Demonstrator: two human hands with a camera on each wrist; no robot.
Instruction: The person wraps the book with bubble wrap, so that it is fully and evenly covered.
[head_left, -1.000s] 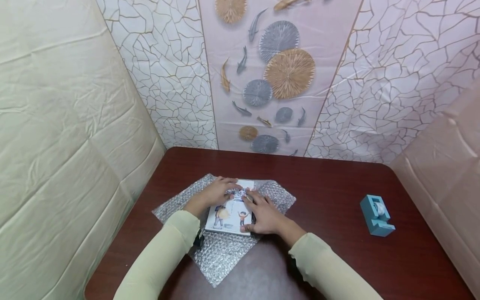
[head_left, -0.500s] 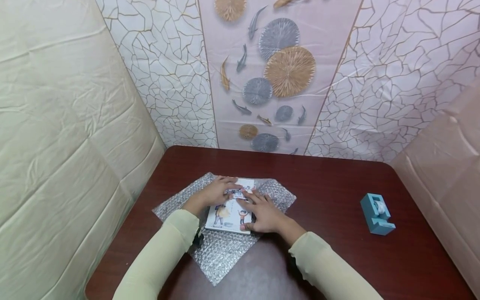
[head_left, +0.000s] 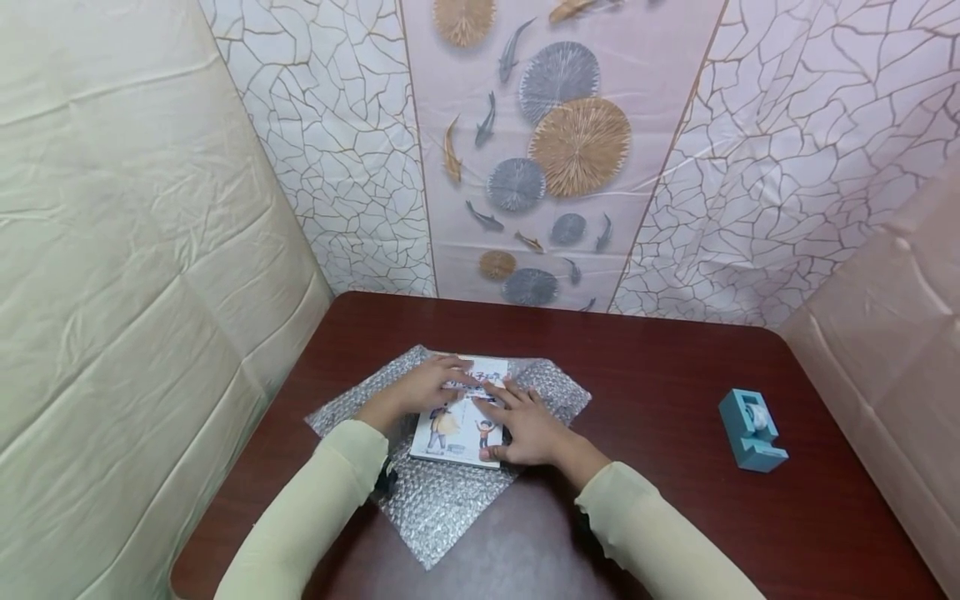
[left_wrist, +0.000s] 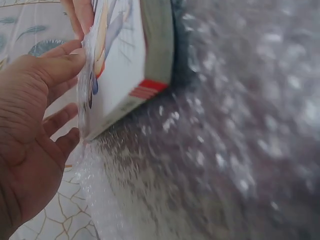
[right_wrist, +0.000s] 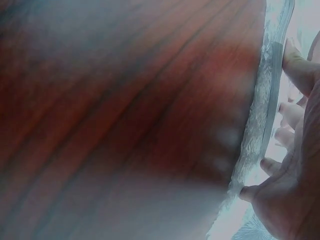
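**Book pressed flat on bubble wrap**

The table (head_left: 645,375) carries a sheet of bubble wrap (head_left: 442,517), turned with one corner toward the person. The book (head_left: 461,437) lies face up on the sheet, probably set there so wrap extends past it on several sides. The left hand (head_left: 422,387) and right hand (head_left: 531,429) rest on its cover, fingers extended rather than curled, near each other; whether their fingertips touch, I cannot tell. They seem to steady the book by light pressure. To the right, well apart, stands a blue tape dispenser (head_left: 752,429), perhaps placed to leave room for the wrap; no brand is legible. The cover's dark title characters (head_left: 497,377) are partly hidden and too small to read. A red striped mark (left_wrist: 148,88) at the book's corner shows no readable words.
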